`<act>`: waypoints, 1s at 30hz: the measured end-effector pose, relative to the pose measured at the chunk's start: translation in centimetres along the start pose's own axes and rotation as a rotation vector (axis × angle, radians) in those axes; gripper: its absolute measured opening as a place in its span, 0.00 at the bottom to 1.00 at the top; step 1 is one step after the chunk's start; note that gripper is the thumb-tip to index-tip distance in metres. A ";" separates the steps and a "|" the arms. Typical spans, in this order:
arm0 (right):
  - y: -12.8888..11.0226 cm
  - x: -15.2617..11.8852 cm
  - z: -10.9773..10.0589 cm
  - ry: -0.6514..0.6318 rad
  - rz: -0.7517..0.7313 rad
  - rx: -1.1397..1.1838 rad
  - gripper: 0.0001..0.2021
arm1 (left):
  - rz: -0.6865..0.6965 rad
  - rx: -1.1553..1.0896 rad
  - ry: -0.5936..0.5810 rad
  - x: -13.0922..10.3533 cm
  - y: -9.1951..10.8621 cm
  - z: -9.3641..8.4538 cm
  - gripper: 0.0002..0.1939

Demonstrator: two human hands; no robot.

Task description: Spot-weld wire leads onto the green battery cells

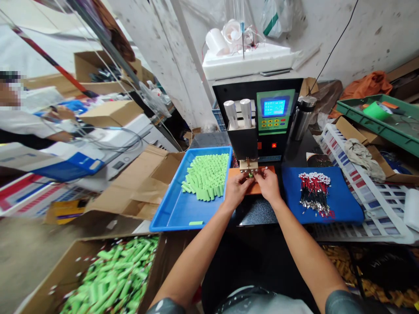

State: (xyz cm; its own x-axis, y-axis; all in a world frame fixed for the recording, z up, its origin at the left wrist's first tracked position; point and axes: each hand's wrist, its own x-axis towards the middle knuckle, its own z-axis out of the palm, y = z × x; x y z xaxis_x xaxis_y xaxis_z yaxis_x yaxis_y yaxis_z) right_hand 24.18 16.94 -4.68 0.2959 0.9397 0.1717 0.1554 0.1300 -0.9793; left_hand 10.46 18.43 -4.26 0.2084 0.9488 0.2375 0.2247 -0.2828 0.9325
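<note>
My left hand [238,185] pinches a small green battery cell [251,175] under the electrodes [248,165] of a black spot welding machine [240,139]. Opposite it, my right hand [267,183] is closed with fingertips close to the same cell. A small white plug [266,167] sticks out above the right hand, like those on the wire leads; the rest of that lead is hidden. Both hands are over an orange board [234,173]. Left of them, a blue tray [173,213] holds many green cells [207,176]. Red and black wire leads [314,192] lie on a blue cloth [348,205] at the right.
A cardboard box [49,283] of wired green cells stands at lower left. Behind the cloth are a steel flask [304,117] and a white plastic crate [389,218]. A green tray [406,135] sits further right. Another person's arm [39,131] shows at far left.
</note>
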 end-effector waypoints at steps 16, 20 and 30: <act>0.7 0.2 0.0 -0.028 0.034 0.056 0.11 | 0.018 0.055 0.004 0.0 -0.9 -0.1 0.14; 0.4 0.2 -0.2 -0.052 0.062 0.140 0.12 | 0.033 0.065 -0.018 0.2 -1.2 0.0 0.14; -0.7 -3.1 -3.0 -0.026 0.182 0.339 0.23 | -0.028 -0.061 -0.064 -0.6 1.1 -0.1 0.12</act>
State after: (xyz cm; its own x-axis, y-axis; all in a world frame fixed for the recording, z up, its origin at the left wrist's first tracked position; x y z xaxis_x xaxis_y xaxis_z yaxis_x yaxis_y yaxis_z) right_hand 25.95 12.98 -4.19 0.2657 0.9640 -0.0067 -0.2196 0.0537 -0.9741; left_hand 10.45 17.54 -3.32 0.2633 0.9448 0.1948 0.1736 -0.2451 0.9538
